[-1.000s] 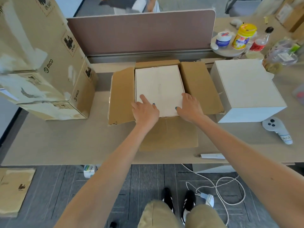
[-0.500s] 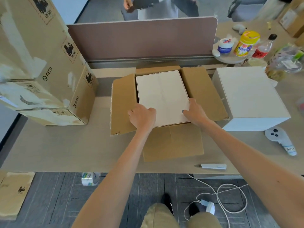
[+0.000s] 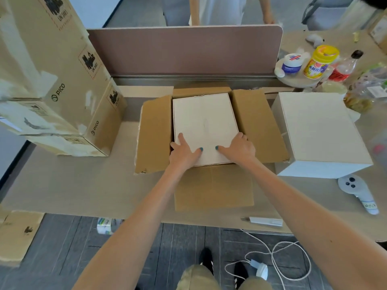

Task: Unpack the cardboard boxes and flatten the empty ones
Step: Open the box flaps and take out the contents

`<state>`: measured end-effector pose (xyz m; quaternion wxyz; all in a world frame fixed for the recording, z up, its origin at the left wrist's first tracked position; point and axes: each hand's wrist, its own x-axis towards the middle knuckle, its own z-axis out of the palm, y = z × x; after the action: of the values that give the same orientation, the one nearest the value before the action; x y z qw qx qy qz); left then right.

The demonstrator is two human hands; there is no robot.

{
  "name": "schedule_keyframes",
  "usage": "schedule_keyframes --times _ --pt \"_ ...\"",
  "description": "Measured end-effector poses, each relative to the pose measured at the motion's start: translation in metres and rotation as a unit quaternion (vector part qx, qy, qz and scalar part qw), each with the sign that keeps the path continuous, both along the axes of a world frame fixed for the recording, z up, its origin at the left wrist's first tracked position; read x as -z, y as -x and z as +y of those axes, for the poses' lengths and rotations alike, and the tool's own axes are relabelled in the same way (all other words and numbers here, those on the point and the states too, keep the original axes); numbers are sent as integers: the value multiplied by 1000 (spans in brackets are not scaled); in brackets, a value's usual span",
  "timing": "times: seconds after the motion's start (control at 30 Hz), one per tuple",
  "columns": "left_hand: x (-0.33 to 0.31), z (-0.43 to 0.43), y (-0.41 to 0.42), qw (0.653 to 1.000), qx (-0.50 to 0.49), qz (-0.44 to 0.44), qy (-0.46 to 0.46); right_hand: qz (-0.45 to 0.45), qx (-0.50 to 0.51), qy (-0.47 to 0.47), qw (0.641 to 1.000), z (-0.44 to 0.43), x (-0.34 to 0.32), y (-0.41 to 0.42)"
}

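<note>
The white box (image 3: 204,120) sits inside the open carton (image 3: 253,126), in the middle of the desk (image 3: 83,185) in front of you. All four carton flaps are folded outward. The box fills the carton almost fully, so the gap at each side is narrow. Your left hand (image 3: 184,152) holds its corner at 7 o'clock and your right hand (image 3: 237,148) holds the corner at 5 o'clock. On both hands the thumb lies on the top face and the fingers curl over the side edge. How deep they reach into the gap I cannot tell.

The step in hand seems to be lifting this box out. To do it well, push the fingers further down the sides before you pull. A grip only at the near end will probably tilt the box and jam its far edge, at 12 o'clock, against the carton wall. Lift straight up and evenly. The carton may rise together with the box; if so, hold the near flap (image 3: 213,187) down.

At 3 o'clock another box (image 3: 320,132) stands just beside the right flap. The better place for setting down is therefore toward 9 o'clock, between the carton and the PICO cartons (image 3: 62,80). A controller (image 3: 356,191) at 4 o'clock and a cutter (image 3: 265,221) at 5 o'clock lie near the desk edge, so mind your right elbow there.
</note>
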<state>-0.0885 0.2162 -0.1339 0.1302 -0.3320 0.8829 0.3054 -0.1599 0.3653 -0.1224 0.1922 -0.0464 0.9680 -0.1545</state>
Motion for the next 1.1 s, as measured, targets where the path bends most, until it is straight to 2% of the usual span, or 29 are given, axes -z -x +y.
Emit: schedule_keyframes --times 0.13,0.27,0.5,0.8,1.1 --pt "12 0 -12 995 -15 93 -30 -20 39 88 995 3 9 0" --pt "12 -1 -11 992 -34 121 -23 -36 71 191 978 10 14 -1" --pt "-5 -11 -9 986 -46 156 34 -43 107 316 942 10 8 -8" --pt "-49 -21 -10 976 -38 207 57 -6 113 402 909 10 -24 -10" --pt "-117 1 -17 956 -23 281 80 50 88 471 877 35 -83 -8"
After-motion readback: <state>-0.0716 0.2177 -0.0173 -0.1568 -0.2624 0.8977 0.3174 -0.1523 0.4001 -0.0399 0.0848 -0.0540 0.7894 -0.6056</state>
